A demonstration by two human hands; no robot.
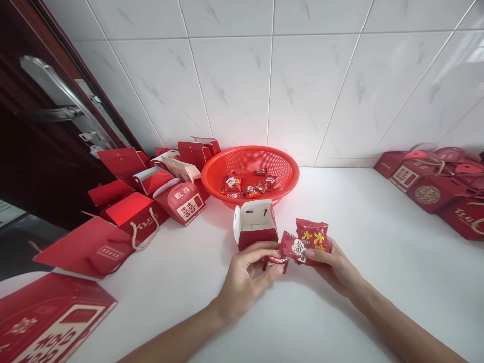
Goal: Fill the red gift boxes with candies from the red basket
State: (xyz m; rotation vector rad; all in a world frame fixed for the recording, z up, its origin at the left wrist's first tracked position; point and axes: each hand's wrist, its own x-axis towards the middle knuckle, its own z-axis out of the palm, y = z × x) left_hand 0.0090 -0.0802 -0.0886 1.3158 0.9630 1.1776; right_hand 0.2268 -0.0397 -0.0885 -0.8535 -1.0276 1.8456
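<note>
Left hand pinching a red item, right hand gripping red packets, lower center, open box above, basket mid-frame

Grey-flecked white wall tiles span the frame's top, catching light at upper right; a reddish-brown door with a lever handle fills the upper left. A white tabletop spreads below.

Before me on the surface stands a box, behind it a basket holding sweets; cartons crowd my left, more cartons my right.
</note>
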